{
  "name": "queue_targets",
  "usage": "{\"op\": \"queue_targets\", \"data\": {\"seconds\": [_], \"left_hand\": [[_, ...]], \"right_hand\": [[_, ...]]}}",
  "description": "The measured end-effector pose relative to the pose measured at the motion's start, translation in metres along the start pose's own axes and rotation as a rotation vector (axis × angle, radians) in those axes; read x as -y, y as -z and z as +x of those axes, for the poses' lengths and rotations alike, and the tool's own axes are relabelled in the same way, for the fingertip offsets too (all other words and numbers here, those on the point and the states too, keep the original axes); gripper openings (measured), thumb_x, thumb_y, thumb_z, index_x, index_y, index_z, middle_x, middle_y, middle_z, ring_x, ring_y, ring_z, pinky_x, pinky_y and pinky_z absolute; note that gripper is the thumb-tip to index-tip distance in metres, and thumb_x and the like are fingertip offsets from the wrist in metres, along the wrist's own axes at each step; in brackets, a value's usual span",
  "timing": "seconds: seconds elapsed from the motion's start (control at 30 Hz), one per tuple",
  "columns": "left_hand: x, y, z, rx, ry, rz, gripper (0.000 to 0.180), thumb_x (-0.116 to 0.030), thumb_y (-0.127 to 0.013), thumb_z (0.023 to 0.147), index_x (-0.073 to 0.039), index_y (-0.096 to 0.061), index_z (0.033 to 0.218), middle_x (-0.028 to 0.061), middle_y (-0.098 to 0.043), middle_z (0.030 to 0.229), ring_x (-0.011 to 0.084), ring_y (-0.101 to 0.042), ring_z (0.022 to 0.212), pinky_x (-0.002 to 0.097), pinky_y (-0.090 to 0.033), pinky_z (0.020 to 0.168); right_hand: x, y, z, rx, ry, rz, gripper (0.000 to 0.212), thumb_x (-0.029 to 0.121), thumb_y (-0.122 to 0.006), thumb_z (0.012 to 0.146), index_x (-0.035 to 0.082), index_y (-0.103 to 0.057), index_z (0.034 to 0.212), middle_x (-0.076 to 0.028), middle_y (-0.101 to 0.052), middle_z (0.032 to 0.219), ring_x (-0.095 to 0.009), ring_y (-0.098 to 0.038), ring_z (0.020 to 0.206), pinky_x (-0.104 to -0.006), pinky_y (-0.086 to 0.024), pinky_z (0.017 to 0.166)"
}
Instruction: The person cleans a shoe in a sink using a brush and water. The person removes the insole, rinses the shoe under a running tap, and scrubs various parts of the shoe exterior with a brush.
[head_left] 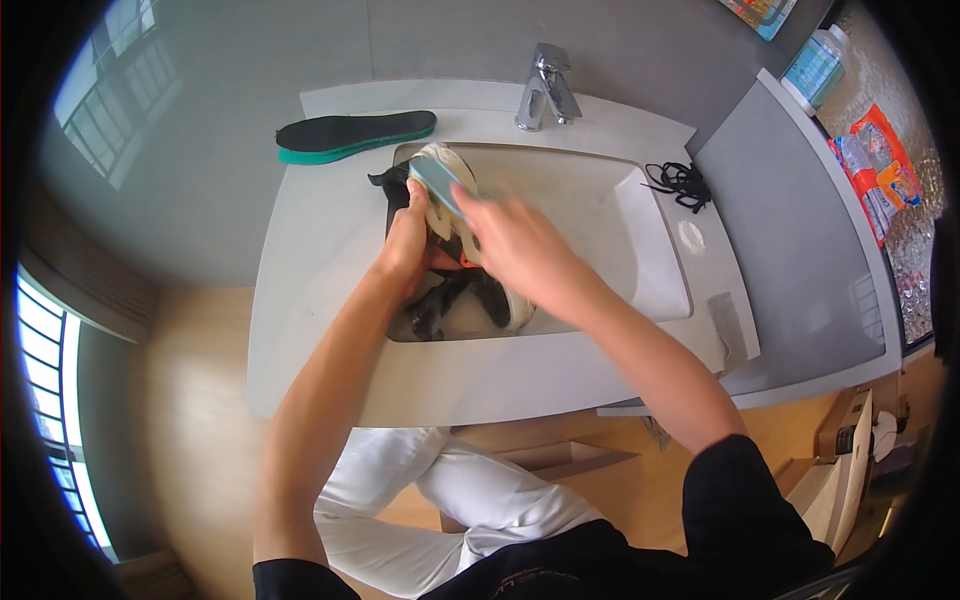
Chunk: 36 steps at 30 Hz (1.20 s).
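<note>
My left hand (405,242) grips a black shoe with a cream sole (448,154) over the left side of a white sink (655,240). The sole is turned toward me. In my right hand (515,240), blurred by motion, is a blue-grey scrub brush (436,186), lying against the sole; its bristles are hidden. Just below my hands, another black piece with a white edge (490,298), apparently a second shoe, sits in the sink in cloudy water. My arms hide part of both.
Behind the sink stands a chrome faucet (547,88). A black and green insole (355,136) lies on the counter at the back left. Black shoelaces (682,185) are bundled at the right edge. On the far right ledge are a bottle (816,68) and an orange packet (880,172).
</note>
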<state>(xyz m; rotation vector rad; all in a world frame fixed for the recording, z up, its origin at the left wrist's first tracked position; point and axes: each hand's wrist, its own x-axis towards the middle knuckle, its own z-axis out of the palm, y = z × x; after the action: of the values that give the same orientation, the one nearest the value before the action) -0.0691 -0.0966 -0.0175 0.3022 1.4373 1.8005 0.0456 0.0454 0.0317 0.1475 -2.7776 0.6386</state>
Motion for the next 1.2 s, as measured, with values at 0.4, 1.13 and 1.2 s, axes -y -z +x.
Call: {"op": "queue_targets", "data": {"seconds": [0.4,1.13,1.2], "left_hand": [[-0.004,-0.003,-0.009,-0.011,0.017,0.000,0.074,-0.066,-0.022,0.105,-0.011,-0.040,0.151,0.0135,-0.056,0.142,0.0319,-0.058,0.124,0.0464,-0.051,0.099],[-0.024,-0.013,-0.043,0.209,-0.351,0.284,0.050,-0.005,-0.076,0.089,-0.001,-0.055,0.134,0.0069,-0.066,0.119,0.0152,-0.060,0.113,0.0336,-0.048,0.098],[-0.020,-0.001,-0.036,0.209,-0.291,0.469,0.050,-0.005,-0.075,0.090,0.000,-0.054,0.135,0.0072,-0.067,0.118,0.0155,-0.061,0.112,0.0339,-0.049,0.097]], "right_hand": [[-0.014,-0.009,0.085,-0.041,-0.136,0.077,0.040,0.011,-0.055,0.098,0.006,-0.062,0.137,-0.026,-0.070,0.092,-0.039,-0.067,0.074,-0.0447,-0.054,0.074],[-0.030,0.106,0.035,0.143,-0.054,-0.048,0.032,0.036,-0.066,0.096,0.005,-0.069,0.089,-0.016,-0.065,0.069,-0.034,-0.062,0.064,-0.0459,-0.045,0.062],[-0.027,0.093,0.033,0.306,0.105,-0.077,0.033,0.037,-0.067,0.095,0.005,-0.068,0.087,-0.016,-0.066,0.070,-0.033,-0.064,0.067,-0.0445,-0.048,0.063]]}}
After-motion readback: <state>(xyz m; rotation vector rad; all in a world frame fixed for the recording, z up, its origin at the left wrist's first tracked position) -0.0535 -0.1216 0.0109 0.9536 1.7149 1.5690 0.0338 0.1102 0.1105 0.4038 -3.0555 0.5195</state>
